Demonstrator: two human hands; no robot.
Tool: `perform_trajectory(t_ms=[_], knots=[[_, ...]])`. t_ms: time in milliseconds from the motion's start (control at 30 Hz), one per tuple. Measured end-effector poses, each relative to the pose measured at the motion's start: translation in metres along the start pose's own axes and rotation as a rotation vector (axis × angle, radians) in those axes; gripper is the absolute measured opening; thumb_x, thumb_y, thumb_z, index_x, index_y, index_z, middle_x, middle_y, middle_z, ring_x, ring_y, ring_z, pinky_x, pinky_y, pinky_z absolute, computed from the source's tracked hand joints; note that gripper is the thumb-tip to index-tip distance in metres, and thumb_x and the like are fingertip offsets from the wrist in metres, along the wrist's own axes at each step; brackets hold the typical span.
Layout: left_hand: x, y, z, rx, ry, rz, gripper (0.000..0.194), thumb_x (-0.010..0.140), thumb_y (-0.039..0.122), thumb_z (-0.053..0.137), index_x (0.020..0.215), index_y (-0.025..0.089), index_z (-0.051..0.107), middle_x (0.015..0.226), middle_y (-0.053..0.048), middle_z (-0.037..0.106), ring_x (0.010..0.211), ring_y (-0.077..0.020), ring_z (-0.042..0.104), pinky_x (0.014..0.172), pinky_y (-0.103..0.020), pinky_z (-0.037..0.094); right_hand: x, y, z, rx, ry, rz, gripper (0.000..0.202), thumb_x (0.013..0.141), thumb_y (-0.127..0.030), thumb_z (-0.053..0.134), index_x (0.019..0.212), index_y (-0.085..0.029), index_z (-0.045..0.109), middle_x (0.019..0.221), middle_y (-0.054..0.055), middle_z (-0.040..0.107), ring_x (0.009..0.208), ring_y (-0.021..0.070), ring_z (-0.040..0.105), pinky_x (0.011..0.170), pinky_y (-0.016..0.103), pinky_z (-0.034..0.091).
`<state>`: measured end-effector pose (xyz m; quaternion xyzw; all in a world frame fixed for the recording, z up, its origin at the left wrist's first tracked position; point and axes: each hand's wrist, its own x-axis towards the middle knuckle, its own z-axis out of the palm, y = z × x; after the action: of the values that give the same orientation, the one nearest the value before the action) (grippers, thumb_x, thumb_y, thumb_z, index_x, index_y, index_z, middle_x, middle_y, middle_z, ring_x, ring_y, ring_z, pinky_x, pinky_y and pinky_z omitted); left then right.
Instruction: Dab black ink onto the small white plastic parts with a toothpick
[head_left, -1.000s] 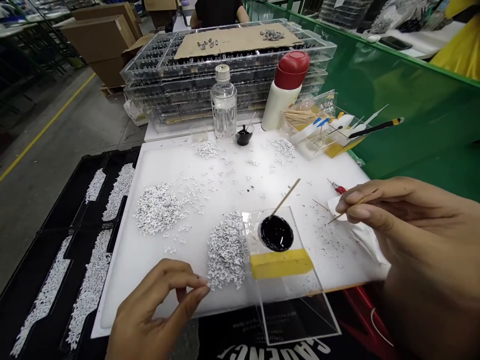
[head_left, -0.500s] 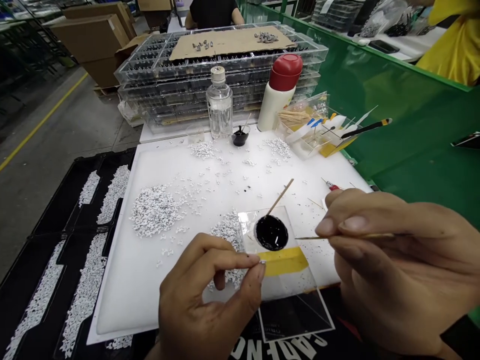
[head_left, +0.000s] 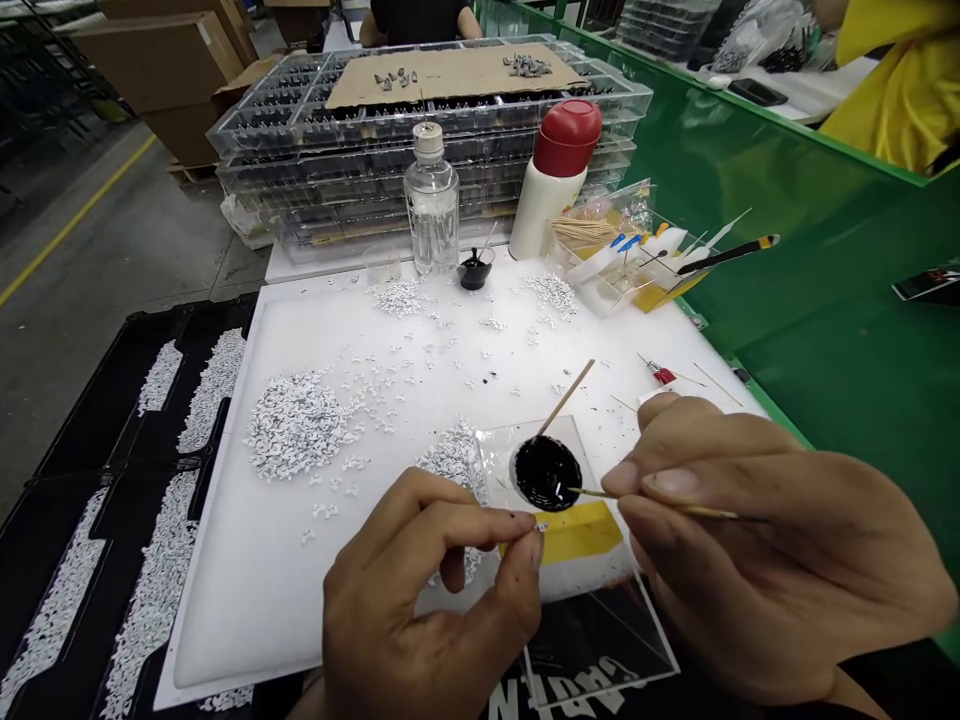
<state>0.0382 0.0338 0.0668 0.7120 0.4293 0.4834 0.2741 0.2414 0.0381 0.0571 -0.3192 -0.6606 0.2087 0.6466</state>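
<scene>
Fingers of the left hand (head_left: 431, 597), lower centre, pinch a tiny white part (head_left: 541, 527); those of the right hand (head_left: 776, 540), lower right, pinch a thin wooden stick (head_left: 594, 491), tip apparently touching round, glossy black liquid (head_left: 546, 470).

A low lane crosses the middle of the table (head_left: 247, 570) above thinly scattered white pieces (head_left: 382, 385), and another opens on the near left between the left pile (head_left: 296, 425) and the table's edge. The far side is walled off by the bottle (head_left: 432, 215), the flask (head_left: 555, 185) and the stacked trays (head_left: 300, 190), with the tool box (head_left: 626, 272) at far right. Nearer, the left hand (head_left: 427, 590), the right hand (head_left: 757, 530) and a leaning stick (head_left: 568, 396) crowd the black paint (head_left: 546, 465).
</scene>
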Motion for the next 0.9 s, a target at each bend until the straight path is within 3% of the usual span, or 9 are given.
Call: perform_trajectory(t_ms=[333,433,900], knots=[[0.004,-0.001,0.004,-0.014,-0.011,0.001,0.019,0.094,0.005,0.074,0.096,0.023,0.076,0.082,0.005,0.069,0.064,-0.0066,0.061,0.052,-0.018,0.05,0.004,-0.001,0.004,-0.144,-0.02,-0.032,0.038,0.087,0.008,0.077,0.116,-0.016,0.071,0.104,0.001,0.08,0.081,0.0106,0.068,0.075,0.034,0.061],[0.004,0.0,0.004,-0.023,-0.01,-0.005,0.018,0.094,0.006,0.074,0.096,0.023,0.076,0.082,0.005,0.068,0.063,-0.0065,0.06,0.052,-0.018,0.05,0.006,0.0,-0.001,-0.166,-0.077,-0.06,0.038,0.087,0.009,0.075,0.115,-0.015,0.07,0.103,0.001,0.079,0.077,0.0085,0.068,0.072,0.033,0.059],[0.005,0.0,0.004,-0.003,-0.014,0.008,0.02,0.094,0.004,0.074,0.094,0.023,0.075,0.081,0.006,0.069,0.063,-0.0059,0.06,0.051,-0.017,0.05,0.007,-0.002,-0.004,-0.256,-0.092,-0.059,0.031,0.092,0.0,0.079,0.112,-0.019,0.068,0.098,-0.001,0.081,0.07,0.009,0.069,0.064,0.033,0.057]])
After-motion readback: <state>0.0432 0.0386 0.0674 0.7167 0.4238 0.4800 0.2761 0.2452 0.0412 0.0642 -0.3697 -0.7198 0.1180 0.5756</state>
